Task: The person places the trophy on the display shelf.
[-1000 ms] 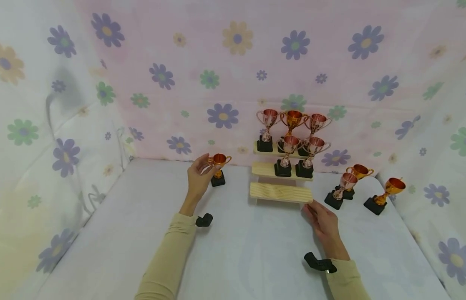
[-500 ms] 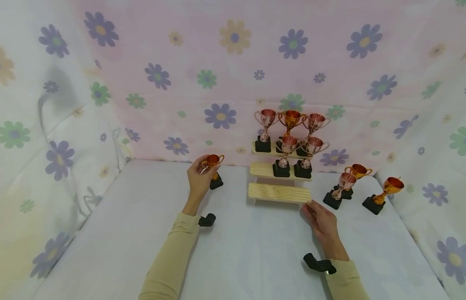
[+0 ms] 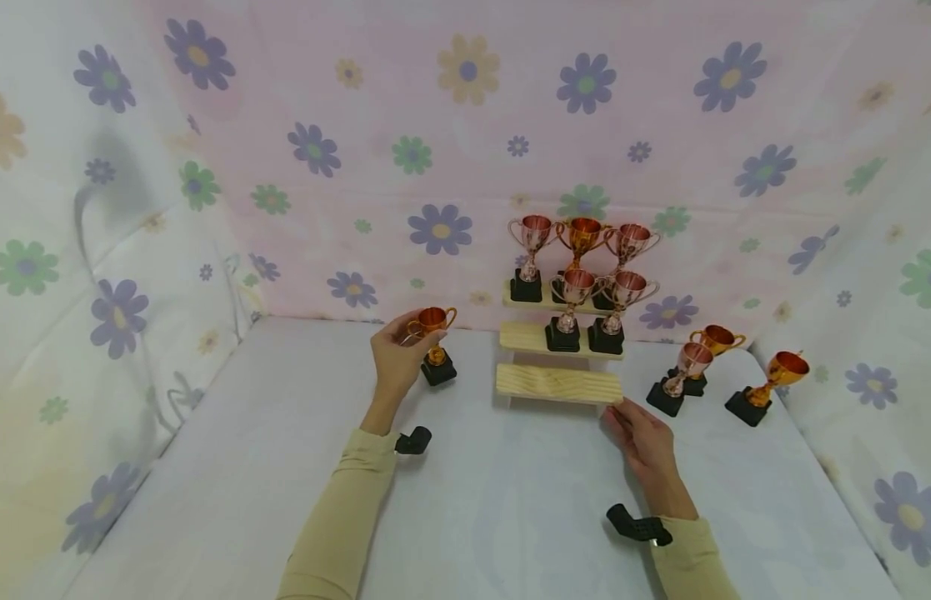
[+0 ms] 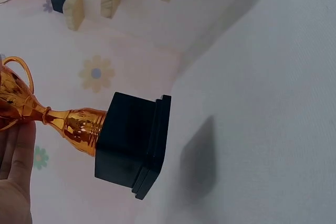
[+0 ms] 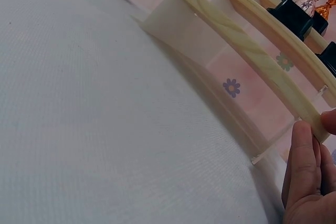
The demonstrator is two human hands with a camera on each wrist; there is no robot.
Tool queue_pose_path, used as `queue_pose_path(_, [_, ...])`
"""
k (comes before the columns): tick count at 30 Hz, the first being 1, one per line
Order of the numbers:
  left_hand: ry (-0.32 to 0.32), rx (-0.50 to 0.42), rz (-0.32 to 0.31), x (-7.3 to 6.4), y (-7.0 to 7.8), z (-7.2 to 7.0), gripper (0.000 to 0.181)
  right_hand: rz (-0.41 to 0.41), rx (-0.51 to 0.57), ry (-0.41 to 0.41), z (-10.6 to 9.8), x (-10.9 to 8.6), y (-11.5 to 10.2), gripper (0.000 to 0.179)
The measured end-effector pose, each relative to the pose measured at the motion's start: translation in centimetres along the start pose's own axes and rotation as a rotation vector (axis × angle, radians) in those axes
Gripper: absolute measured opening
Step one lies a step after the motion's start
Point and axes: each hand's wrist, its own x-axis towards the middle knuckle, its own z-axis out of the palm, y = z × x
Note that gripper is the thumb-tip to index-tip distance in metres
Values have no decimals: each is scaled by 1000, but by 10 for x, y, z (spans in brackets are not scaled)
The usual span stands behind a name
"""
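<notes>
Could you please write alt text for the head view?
A person's left grip holds a gold two-handled trophy on a black base, and the right grip pinches the lowest shelf of a three-tier wooden stand. Five gold or pinkish trophies occupy its upper shelves; three more are at right on the white table.

From the head view's centre, 7 o'clock: glossy gold 2-handled metallic trophy cup [image 3: 437, 354] on a black square base [image 3: 439, 372]. 4 o'clock: pale-yellow, grained wooden 3-tier stand [image 3: 561, 383]. 2 to 3 o'clock: 4 rose-pink metallic cups [image 3: 630, 288] and 1 gold [image 3: 585, 236], black-based. 12 o'clock: pink cloth backdrop [image 3: 405, 92] with purple, green and yellow flowers [image 3: 440, 229]. 6 o'clock: plain white tabletop [image 3: 503, 500].
</notes>
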Motion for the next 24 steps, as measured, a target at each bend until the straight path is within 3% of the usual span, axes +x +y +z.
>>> queue_pose_path(4, [-28, -18, 27, -2, 15, 9, 46, 0, 2, 5, -1, 0, 0, 46])
queue_pose_path(10, [-83, -51, 115, -6, 37, 27, 43, -5, -13, -6, -1, -1, 2, 47])
queue_pose_path(18, [-199, -117, 203, -6, 65, 66, 44, -8, -25, -12, -2, -3, 1, 53])
queue_pose_path(24, [-205, -124, 223, -1, 68, 93, 43, 4, -23, -21, -1, -3, -1, 54])
